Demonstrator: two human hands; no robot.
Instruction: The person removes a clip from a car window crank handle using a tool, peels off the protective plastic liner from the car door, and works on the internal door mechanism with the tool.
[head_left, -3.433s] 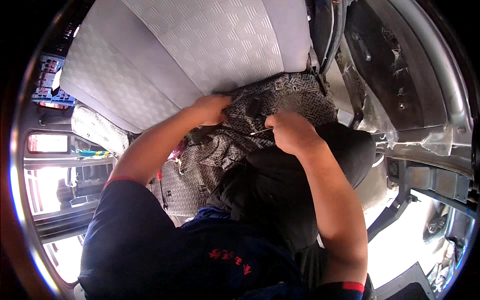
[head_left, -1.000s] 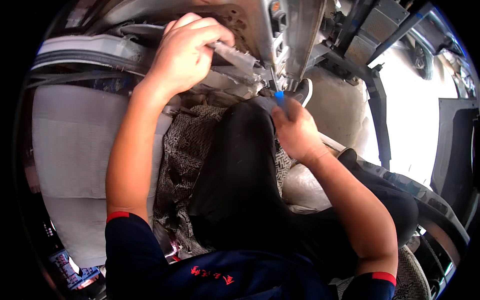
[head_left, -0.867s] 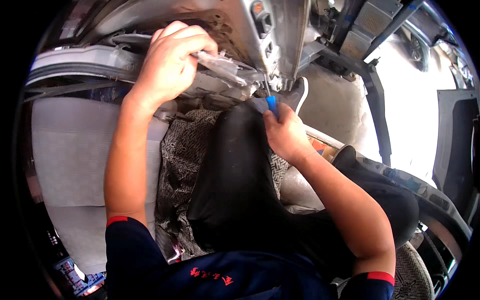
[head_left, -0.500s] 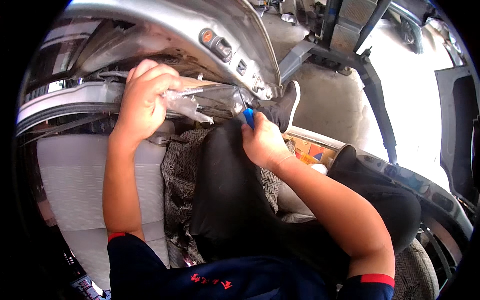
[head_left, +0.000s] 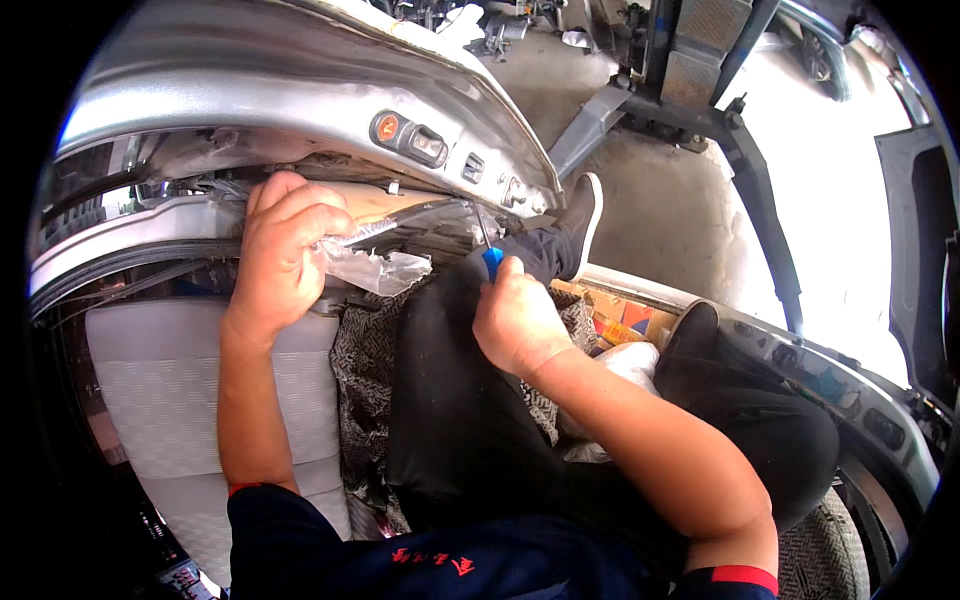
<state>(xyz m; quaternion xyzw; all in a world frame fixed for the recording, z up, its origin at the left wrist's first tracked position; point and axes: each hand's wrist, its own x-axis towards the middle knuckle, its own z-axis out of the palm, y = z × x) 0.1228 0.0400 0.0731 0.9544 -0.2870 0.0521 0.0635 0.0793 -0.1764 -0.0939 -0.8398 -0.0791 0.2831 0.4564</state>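
My right hand (head_left: 520,318) is closed round the blue handle of a screwdriver (head_left: 492,262). Its thin metal shaft reaches up to the inner edge of the silver car door (head_left: 330,108), below the latch; where the tip meets the door is hard to make out. At the top of the door my left hand (head_left: 285,245) has its fingers wrapped over crumpled clear plastic sheeting (head_left: 378,268), which hangs from under them. A tan panel (head_left: 360,203) shows between the sheeting and the door's metal.
A grey cloth seat (head_left: 200,390) lies to the left, beside a patterned cloth (head_left: 365,400). My dark-trousered legs span the door opening, one shoe (head_left: 583,225) by the door's end. Cardboard packaging (head_left: 620,310) sits by the sill. Outside stands a grey lift arm (head_left: 755,190).
The door has shifted lower and left in view. My right hand and the screwdriver sit slightly lower. My left hand stays on the sheeting, more of which now shows.
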